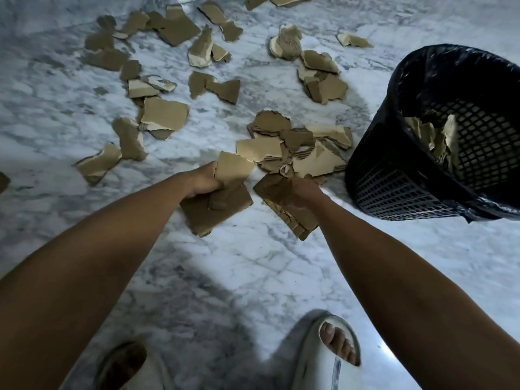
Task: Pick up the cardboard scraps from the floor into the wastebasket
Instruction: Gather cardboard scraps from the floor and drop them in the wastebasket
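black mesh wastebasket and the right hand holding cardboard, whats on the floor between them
Bare marble floor only, in the head view: the right hand grips brown cardboard scraps just left of the black mesh wastebasket.

The fingers of the left hand (204, 182) are hidden under the torn brown cardboard pieces (216, 204) it holds. The right hand (305, 190) is mostly covered by its own bundle of ripped brown cardboard (284, 205). The round black mesh wastebasket with a black plastic liner (394, 175) is cut off by the right edge. Both pale open-toed slippers (318, 358) are cut off at the bottom edge. One small brown scrap (3, 181) is cut by the left edge.
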